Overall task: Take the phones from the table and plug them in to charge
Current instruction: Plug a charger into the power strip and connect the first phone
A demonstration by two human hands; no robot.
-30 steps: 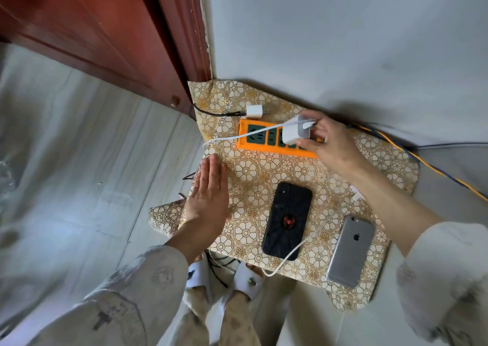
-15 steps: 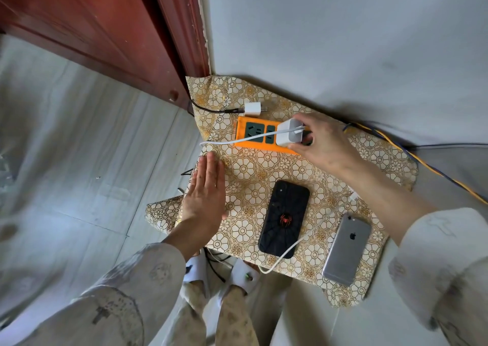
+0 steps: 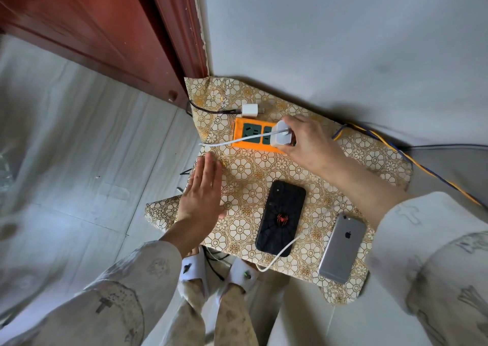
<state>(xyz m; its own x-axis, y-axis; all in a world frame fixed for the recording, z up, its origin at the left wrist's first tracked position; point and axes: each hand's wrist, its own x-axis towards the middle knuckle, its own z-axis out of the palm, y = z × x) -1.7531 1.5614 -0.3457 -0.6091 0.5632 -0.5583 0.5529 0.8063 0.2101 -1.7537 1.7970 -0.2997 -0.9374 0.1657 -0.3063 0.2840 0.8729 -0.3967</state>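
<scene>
Two phones on my floral-cloth bench (image 3: 375,158); right hand (image 3: 311,145) pinches white charger brick (image 3: 282,137) at orange power strip (image 3: 244,134), left hand (image 3: 202,189) flat, relaxed.

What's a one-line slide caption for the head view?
Right hand presses a white charger into the orange power strip; left hand rests flat on the table beside two phones.

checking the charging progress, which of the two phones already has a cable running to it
The black phone with the red spider on its back: a white cable reaches its near end. The silver phone beside it lies with no cable attached.
</scene>
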